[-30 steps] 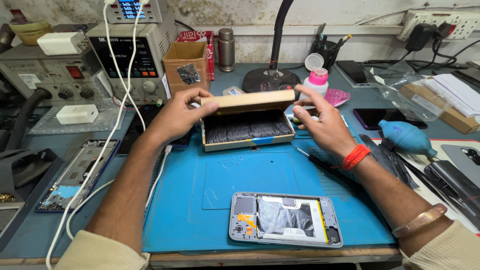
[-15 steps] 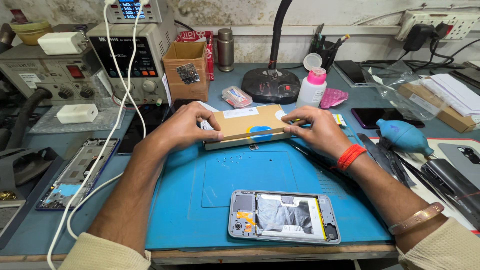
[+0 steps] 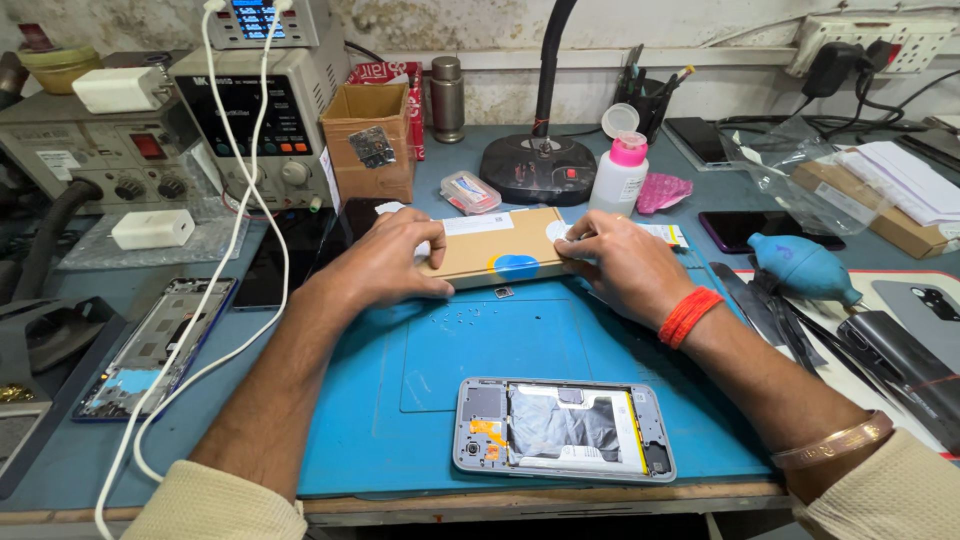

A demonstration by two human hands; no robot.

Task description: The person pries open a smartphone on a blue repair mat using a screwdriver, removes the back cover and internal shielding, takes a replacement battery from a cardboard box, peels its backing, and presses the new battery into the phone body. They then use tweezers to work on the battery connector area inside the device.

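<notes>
Pressing down on a flat tan cardboard box [image 3: 497, 255], both hands rest on its closed lid at the far edge of the blue work mat [image 3: 440, 370]. The left hand [image 3: 385, 262] lies palm down over the box's left end, fingers spread flat and thumb along the near edge — it grips nothing, it only bears on the lid. The right hand [image 3: 618, 266] covers the right end, fingers loosely curled over the corner near a white label; whether they pinch the edge cannot be told. The step in hand looks like shutting the box and seating the lid; by my judgement, the next move calls for even pressure at both ends so the lid sits square.

A few tiny screws [image 3: 458, 317] and a small dark chip lie loose on the mat just in front of the box — easy to scatter with a sleeve. Nearer the person lies an opened phone frame [image 3: 565, 428] with its insides showing.

The bench is a crowded repair station. To the left stand a bench power supply [image 3: 255, 105], an older grey instrument and white cables [image 3: 215, 290] trailing over the edge; another stripped phone chassis [image 3: 150, 345] lies beside them. Behind the box are a small open carton [image 3: 368, 140], a lamp base [image 3: 538, 168] and a white bottle with a pink cap [image 3: 620, 170]. To the right are a teal air blower [image 3: 803, 268], dark tools and a wall socket strip.
</notes>
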